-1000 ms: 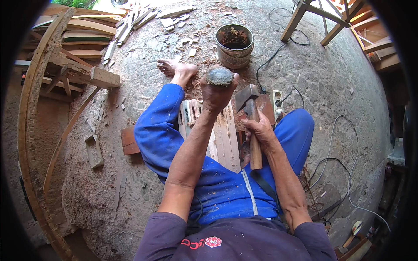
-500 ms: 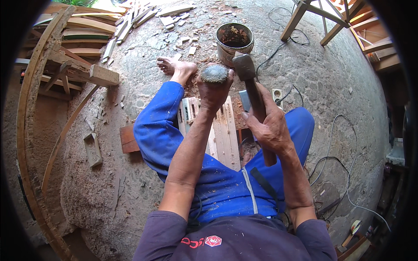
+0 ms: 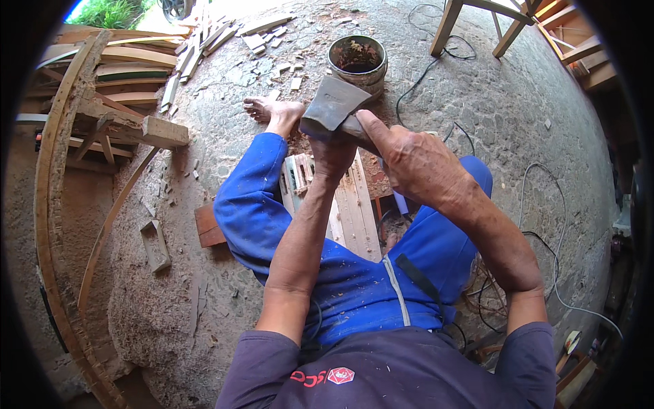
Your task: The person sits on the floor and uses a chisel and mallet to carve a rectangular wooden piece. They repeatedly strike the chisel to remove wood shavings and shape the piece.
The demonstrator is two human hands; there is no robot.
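My right hand (image 3: 426,160) is wrapped around the wooden handle of a hatchet (image 3: 335,102). The hatchet's broad grey head lies flat over the top of my left hand (image 3: 332,155). That hand is closed in a fist; half a second ago a thick tool handle with a worn round top showed in it, and the hatchet head now covers that top. The tool's lower end is out of sight. Below, between my legs, lie pale wooden pieces (image 3: 355,211) side by side, with slots cut in them and shavings on top.
A metal bucket (image 3: 376,80) stands just beyond my hands, near my bare foot (image 3: 272,110). Offcuts (image 3: 255,42) are scattered at the far left. A curved wooden frame (image 3: 49,225) rises at the left. Cables (image 3: 558,259) cross the floor at right, and wooden legs (image 3: 446,27) stand far right.
The hatchet has swung left and down from upright beside my left hand to over the round-topped handle. My right forearm has turned outward; my left hand has stayed nearly in place.
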